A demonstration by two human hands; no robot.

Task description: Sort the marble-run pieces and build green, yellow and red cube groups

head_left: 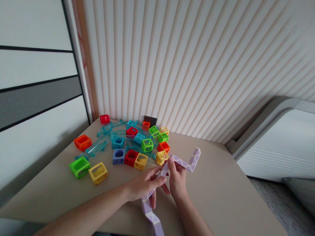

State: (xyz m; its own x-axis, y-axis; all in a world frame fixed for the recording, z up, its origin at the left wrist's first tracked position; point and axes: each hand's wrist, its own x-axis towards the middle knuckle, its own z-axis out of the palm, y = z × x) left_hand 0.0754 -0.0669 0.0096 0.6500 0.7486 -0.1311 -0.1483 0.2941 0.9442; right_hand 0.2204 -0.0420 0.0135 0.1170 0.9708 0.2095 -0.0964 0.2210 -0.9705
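The left hand and right hand are both gripping the lilac twist-snake puzzle at centre frame, above the beige table. Twisting probably works best when pinching neighbouring segments near the joint, with the dangling tail clear of the coloured cube blocks to the left.

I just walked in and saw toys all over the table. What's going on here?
A person holds a lilac twist-snake puzzle in both hands above the beige table. The left hand grips its middle and the right hand grips the next stretch, where the far end bends upward. The near end hangs down past the table's edge. Coloured cube frames and teal track pieces lie scattered by the ribbed wall, with no hand on them.
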